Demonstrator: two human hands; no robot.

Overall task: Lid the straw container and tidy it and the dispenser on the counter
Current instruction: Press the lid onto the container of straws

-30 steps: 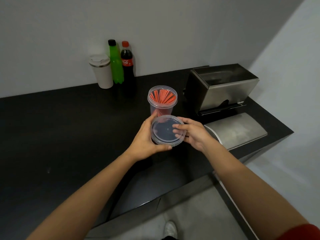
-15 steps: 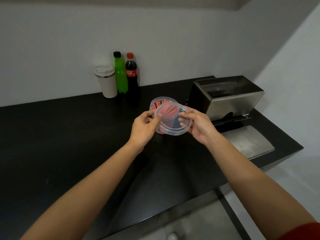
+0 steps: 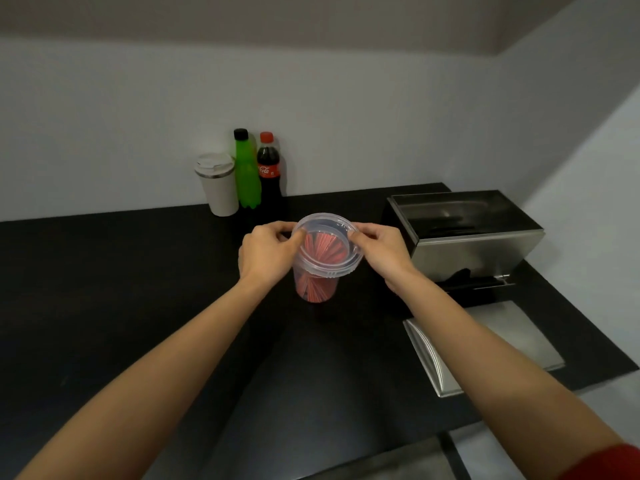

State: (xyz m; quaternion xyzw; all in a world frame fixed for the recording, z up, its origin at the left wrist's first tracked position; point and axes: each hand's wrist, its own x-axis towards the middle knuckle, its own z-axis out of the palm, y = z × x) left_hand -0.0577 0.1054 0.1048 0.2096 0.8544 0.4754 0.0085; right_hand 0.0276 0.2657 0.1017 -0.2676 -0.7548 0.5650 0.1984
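A clear plastic straw container [image 3: 316, 285] filled with red straws stands on the black counter [image 3: 138, 289]. A clear round lid [image 3: 327, 243] lies over its mouth, slightly tilted. My left hand [image 3: 265, 252] pinches the lid's left edge and my right hand [image 3: 382, 251] pinches its right edge. Whether the lid is snapped down I cannot tell. To the right stands the open steel dispenser [image 3: 471, 237], and its curved steel cover [image 3: 485, 344] lies on the counter in front of it.
At the back against the wall stand a white travel mug [image 3: 218, 185], a green bottle [image 3: 246, 171] and a cola bottle [image 3: 269, 171]. The counter's right edge drops off beyond the dispenser, and its front edge runs below my forearms.
Both hands carried the lid from in front of the container up and over its mouth, where it now rests on the rim. The view has tilted upward.
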